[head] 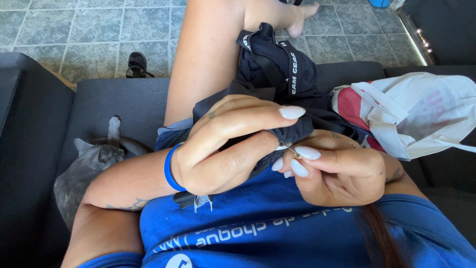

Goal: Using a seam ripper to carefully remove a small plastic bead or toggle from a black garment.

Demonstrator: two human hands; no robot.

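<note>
Dark grey sofa (124,99) stands on grey tiled floor (89,34).

- The single view comes from a camera on the person's head, tilted steeply down over the chest and lap.
- It sits very near the left hand (223,144) and right hand (332,168), which fill the centre.
- The tiled floor (74,34) lies at 11 o'clock, a grey cat (89,168) at 8 o'clock.

Dark navy garment (277,74) bunched on the lap, thin needle (291,150) at its pinched fold.
</note>
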